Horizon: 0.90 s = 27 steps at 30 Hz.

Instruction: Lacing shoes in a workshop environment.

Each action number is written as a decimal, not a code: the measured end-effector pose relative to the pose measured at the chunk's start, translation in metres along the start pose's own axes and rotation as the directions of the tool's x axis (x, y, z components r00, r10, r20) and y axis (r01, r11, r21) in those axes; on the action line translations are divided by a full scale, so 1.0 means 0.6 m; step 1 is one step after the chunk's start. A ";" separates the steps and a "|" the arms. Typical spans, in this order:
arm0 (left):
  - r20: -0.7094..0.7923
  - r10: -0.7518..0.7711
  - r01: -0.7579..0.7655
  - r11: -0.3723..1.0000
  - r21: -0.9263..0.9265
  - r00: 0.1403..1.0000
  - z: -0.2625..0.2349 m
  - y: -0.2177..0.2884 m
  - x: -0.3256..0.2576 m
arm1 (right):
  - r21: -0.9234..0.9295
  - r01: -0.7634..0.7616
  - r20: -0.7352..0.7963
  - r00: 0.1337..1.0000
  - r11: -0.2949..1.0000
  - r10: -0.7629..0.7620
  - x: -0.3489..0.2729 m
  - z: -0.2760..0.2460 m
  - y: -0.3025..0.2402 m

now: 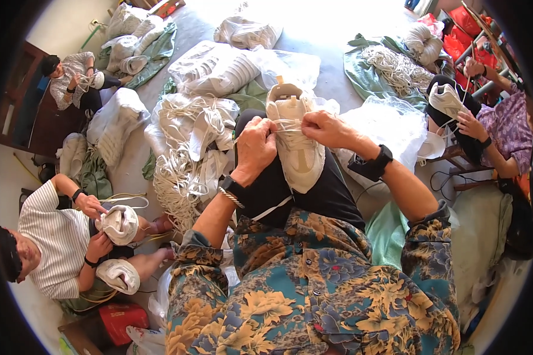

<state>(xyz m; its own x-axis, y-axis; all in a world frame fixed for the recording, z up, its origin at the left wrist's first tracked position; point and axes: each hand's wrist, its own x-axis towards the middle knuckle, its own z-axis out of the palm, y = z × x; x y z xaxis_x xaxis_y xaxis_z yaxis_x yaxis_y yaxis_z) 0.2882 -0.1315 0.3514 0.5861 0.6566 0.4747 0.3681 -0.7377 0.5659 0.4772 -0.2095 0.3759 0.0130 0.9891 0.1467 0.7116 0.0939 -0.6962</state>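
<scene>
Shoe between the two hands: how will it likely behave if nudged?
The shoe probably keeps its shape: its rounded toe stands full. It may tip or slide, as it appears to rest on the trousers, not a flat surface. Its lace, a thin strip, would likely flex easily.

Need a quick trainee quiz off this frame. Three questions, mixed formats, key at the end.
1. True or false: the left hand and right hand are both at the upper shoe lacing.
2. Which way does the toe of that shoe point?
A) away from the floral shirt
B) toward the floral shirt
C) to the picture's left
3. Fill in: left of the shoe, a tangled heap of pale ____ is visible.

Key: 1 true; 2 B; 3 laces.
</scene>
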 end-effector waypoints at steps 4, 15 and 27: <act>0.113 -0.075 0.080 0.996 -0.037 0.991 0.001 0.010 -0.002 | -0.003 -0.028 0.092 0.995 1.000 0.028 0.012 -0.011 0.005; -0.047 0.058 -0.045 0.968 0.246 0.997 0.018 0.018 -0.005 | -0.245 -0.042 -0.011 0.999 0.969 0.040 -0.008 -0.019 0.005; -0.122 -0.506 0.439 0.826 -0.355 0.854 0.063 0.035 -0.023 | -0.569 0.150 0.054 0.988 0.809 -0.145 -0.012 -0.038 0.015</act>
<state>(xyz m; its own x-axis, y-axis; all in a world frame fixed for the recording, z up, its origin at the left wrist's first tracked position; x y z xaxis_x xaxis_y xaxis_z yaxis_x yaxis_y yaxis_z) 0.3152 -0.1619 0.3315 0.2262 0.9531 0.2012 0.3050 -0.2654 0.9146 0.4996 -0.2185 0.3846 -0.1283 0.9698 0.2076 0.9770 0.1595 -0.1415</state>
